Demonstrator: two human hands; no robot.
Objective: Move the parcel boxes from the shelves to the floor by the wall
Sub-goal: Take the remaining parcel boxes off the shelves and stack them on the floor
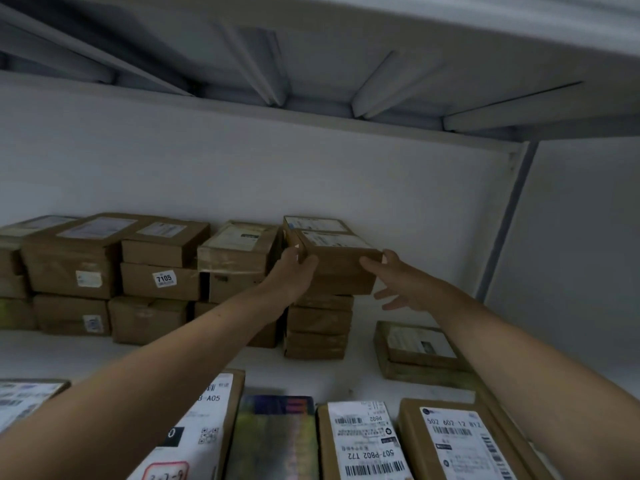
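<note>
Gripping flat brown cardboard parcel box (341,263) at its left corner, left hand (294,271) curled; right hand (398,285) is touching the right corner, fingers spread. Box is sitting atop a stack (318,327) between the hands. Many brown parcels (159,282) are waiting leftward: task looks mostly undone.

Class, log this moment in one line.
step: grasp | left hand: grips top box | right hand: open, thumb on it | place: stack on shelf
</note>
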